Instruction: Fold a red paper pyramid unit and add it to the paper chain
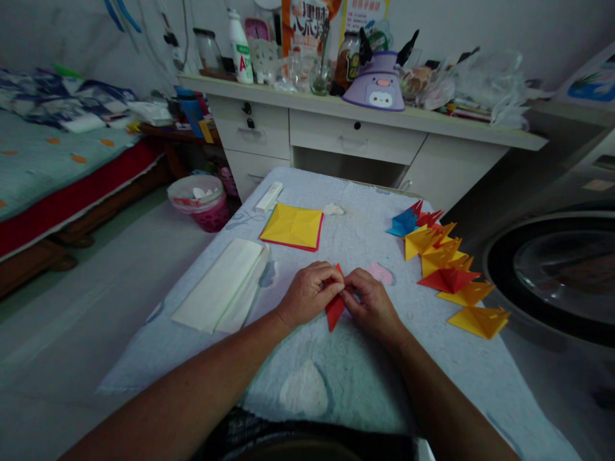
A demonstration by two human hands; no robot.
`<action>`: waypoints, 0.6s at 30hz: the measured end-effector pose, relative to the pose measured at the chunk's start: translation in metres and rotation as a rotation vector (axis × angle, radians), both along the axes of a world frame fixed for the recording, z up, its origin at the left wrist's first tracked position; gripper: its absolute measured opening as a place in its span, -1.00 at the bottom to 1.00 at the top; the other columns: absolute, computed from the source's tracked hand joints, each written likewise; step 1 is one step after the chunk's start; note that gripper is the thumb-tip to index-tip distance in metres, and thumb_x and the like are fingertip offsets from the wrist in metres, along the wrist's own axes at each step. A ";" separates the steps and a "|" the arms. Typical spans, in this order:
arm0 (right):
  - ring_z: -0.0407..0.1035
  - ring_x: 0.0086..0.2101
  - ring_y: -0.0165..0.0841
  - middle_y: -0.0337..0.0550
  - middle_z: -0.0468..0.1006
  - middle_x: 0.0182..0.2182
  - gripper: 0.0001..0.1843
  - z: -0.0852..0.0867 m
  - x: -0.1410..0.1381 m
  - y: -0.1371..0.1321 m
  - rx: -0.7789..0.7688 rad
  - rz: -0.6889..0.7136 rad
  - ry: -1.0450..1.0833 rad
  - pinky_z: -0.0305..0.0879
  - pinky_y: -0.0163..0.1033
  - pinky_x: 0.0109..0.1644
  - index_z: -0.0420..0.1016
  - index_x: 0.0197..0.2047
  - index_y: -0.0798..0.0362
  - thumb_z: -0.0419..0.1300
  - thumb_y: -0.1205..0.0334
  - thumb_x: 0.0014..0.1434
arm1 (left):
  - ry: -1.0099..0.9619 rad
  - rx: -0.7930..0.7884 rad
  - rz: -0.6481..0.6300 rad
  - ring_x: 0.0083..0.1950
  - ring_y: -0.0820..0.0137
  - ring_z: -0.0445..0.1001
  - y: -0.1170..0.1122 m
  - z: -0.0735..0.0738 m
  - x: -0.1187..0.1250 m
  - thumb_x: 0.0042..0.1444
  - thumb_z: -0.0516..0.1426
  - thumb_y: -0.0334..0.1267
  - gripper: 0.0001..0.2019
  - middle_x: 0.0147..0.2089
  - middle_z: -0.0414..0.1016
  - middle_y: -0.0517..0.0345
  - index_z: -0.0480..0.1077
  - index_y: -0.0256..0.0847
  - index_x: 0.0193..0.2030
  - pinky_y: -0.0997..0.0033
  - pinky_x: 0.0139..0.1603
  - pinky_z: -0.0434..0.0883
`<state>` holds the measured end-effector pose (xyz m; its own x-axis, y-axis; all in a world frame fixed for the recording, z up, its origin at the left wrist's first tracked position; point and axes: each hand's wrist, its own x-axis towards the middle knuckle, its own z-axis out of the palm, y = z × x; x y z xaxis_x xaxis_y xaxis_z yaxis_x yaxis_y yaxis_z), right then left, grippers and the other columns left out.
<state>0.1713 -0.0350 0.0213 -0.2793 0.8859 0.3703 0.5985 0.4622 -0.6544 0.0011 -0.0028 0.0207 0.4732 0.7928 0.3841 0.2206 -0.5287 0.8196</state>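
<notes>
A folded piece of red origami paper (335,312) stands between my hands over the middle of the table, its narrow point toward me. My left hand (314,288) pinches it from the left near its upper part. From the right, my right hand (368,298) pinches the same paper, the fingertips of both hands meeting; the fingers cover its middle. A stack of square yellow and red paper (293,225) lies beyond my left hand. To the right, a row of several folded paper cranes, such as a yellow crane (478,320) and a blue crane (403,222), runs along the table.
The cloth-covered table (307,390) also bears folded white paper (218,285) and a small white box (269,197). Behind stands a white cabinet (355,137) with bottles and jars on top. A pink bin (209,214) is at left, a washing machine (557,256) at right.
</notes>
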 end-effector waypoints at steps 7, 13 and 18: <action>0.31 -0.40 -0.37 -0.23 0.39 -0.44 -0.92 -0.001 0.006 0.001 0.064 -0.081 0.085 0.23 -0.27 -0.31 0.43 -0.33 0.02 0.14 0.36 0.19 | -0.063 -0.109 0.099 -0.25 0.46 0.38 0.001 -0.009 0.002 0.01 0.27 -0.32 -0.53 -0.07 0.45 0.11 0.29 -0.16 0.08 0.43 -0.21 0.37; 0.31 -0.40 -0.37 -0.24 0.40 -0.43 -0.95 -0.002 0.009 0.001 0.167 -0.247 0.126 0.26 -0.25 -0.28 0.43 -0.26 0.02 0.14 0.32 0.20 | -0.035 -0.070 0.201 -0.23 0.46 0.38 0.005 -0.014 0.001 0.00 0.21 -0.43 -0.50 0.01 0.43 0.08 0.25 -0.16 0.11 0.41 -0.18 0.38; 0.36 -0.37 -0.33 -0.20 0.48 -0.39 -0.81 -0.001 0.011 0.000 0.003 -0.153 0.085 0.30 -0.23 -0.26 0.46 -0.22 0.04 0.14 0.39 0.06 | 0.021 -0.054 0.262 -0.20 0.45 0.38 0.008 -0.016 0.000 0.04 0.13 -0.48 -0.57 -0.01 0.44 0.11 0.29 -0.16 0.08 0.40 -0.16 0.39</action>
<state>0.1827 -0.0347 0.0207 -0.1086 0.9145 0.3898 0.6048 0.3720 -0.7041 0.0009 0.0048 0.0047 0.2567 0.9085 0.3299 0.3609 -0.4067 0.8393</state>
